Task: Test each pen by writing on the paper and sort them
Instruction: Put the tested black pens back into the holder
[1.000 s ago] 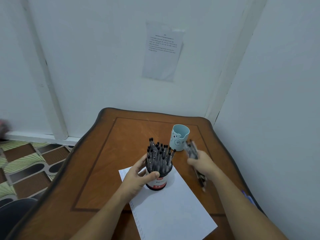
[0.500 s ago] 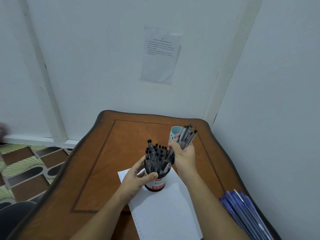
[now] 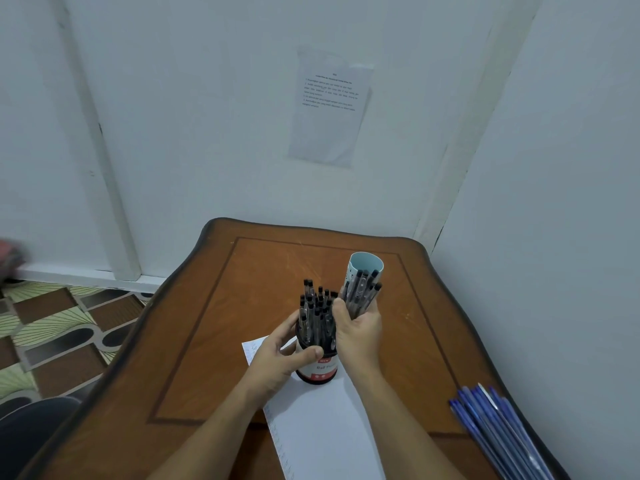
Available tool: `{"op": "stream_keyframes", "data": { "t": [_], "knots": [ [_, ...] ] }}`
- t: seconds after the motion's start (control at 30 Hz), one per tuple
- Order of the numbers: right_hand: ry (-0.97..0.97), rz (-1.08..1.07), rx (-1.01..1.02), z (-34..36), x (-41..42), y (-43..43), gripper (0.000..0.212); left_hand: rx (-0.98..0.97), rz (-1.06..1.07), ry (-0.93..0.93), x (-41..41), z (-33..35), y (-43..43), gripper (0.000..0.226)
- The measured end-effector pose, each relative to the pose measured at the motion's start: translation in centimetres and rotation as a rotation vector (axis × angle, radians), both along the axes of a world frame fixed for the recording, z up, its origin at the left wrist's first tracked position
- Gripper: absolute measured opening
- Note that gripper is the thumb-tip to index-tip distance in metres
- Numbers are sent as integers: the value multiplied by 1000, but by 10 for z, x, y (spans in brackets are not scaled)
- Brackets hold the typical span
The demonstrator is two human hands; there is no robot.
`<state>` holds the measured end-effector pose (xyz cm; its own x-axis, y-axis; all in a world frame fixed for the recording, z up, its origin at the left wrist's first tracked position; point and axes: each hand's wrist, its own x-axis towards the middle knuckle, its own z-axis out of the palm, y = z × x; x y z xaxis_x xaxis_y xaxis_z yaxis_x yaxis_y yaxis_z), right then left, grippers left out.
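- Faces a corner of pale walls (image 3: 207, 98), with a printed sheet (image 3: 329, 105) taped to the far one and patterned floor tiles (image 3: 52, 327) showing at the left.
- Looks down on a brown wooden table (image 3: 207, 323) pushed into that corner.
- Grips a black pen tub (image 3: 317, 370) with the left hand (image 3: 277, 355), thumb curled across the front just above the red-and-white label, fingers reaching round the left side.
- Has the tub upright on the far end of a white paper (image 3: 322, 427), crowded with black-capped pens (image 3: 317, 310) standing caps up.
- Clamps a bundle (image 3: 362, 292) of more black-capped pens in the right hand (image 3: 358, 329), fingers wrapped round the barrels, caps pointing up and away.
- Holds that bundle just right of the tub, hand against or almost against the pens standing in it; cannot tell which.
- Shows 1 light-blue cup (image 3: 365, 263) upright behind the bundle, its lower part hidden by pens and hand.
- Has a heap of blue pens (image 3: 498, 434) lying at the table's near-right edge, well apart from both hands.
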<state>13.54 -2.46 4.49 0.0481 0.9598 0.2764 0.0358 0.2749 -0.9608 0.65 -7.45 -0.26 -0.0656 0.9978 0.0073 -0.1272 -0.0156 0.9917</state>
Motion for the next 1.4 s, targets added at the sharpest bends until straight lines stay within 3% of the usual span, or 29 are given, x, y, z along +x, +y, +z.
{"op": "stream_keyframes", "data": {
  "t": [0.23,0.33,0.57,0.67,0.83,1.0,1.13,1.27,1.4],
  "knots": [
    [-154,3,12,4,6,4,38,9,-25,-17,-1,-1,1,72],
    [-197,44,-30,8,11,5,21,14,-25,-16,-2,-3,1,74],
    [-183,175,-46,-4,11,11,20,24,-43,-4,-3,-5,3,80],
    [-157,257,-96,-19,15,22,40,25,-53,-12,-3,-5,3,83],
    [-341,419,-125,-25,31,28,40,34,-71,-1,-5,-6,3,80],
    [-476,562,-116,-19,36,26,62,52,-86,14,-6,-7,4,77],
    [-522,640,-191,-6,44,21,54,65,-94,27,-5,-4,3,72],
    [-537,683,-332,7,56,23,31,50,-127,36,-6,-4,1,76],
    [-772,755,-356,30,58,21,49,-7,-127,42,-5,-8,-4,78]
  ]
}}
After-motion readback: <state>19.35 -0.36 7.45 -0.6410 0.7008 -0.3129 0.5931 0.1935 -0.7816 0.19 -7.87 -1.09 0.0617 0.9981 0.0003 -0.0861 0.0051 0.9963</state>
